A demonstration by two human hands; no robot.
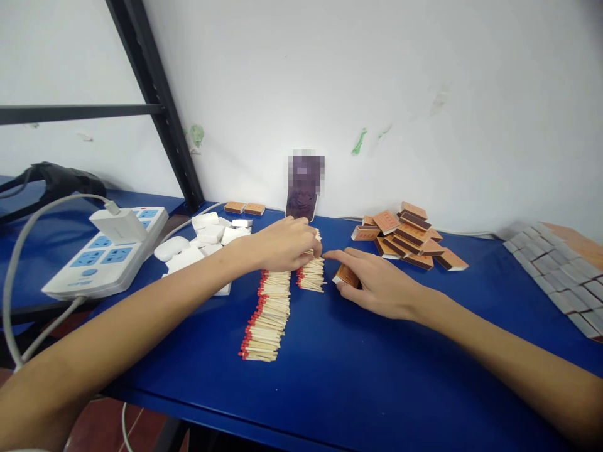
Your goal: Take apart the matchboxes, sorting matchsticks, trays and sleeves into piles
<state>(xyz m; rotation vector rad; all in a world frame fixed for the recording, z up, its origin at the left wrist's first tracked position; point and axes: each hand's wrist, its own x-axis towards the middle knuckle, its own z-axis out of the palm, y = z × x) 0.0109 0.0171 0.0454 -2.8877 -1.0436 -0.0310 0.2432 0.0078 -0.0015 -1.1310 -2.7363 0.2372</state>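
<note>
Red-tipped matches lie on the blue table in two rows, a long row [268, 314] and a shorter row [311, 274] to its right. My left hand [289, 243] reaches over the far part of both rows. Its fingers are closed and bent down onto the matches of the shorter row; the fingertips are partly hidden. To the right, my right hand [379, 282] grips an orange matchbox [347, 275] on the table between thumb and fingers, its index finger stretched towards the matches. White matchbox trays [207, 233] lie heaped beyond my left forearm.
A pile of orange matchboxes [407, 235] stands at the back right, two more matchboxes [245, 208] at the back left. Stacked matchboxes [560, 276] fill the right edge. A phone [302, 194] leans on the wall. A power strip [110, 251] with cables lies left, beside a black shelf post [162, 113].
</note>
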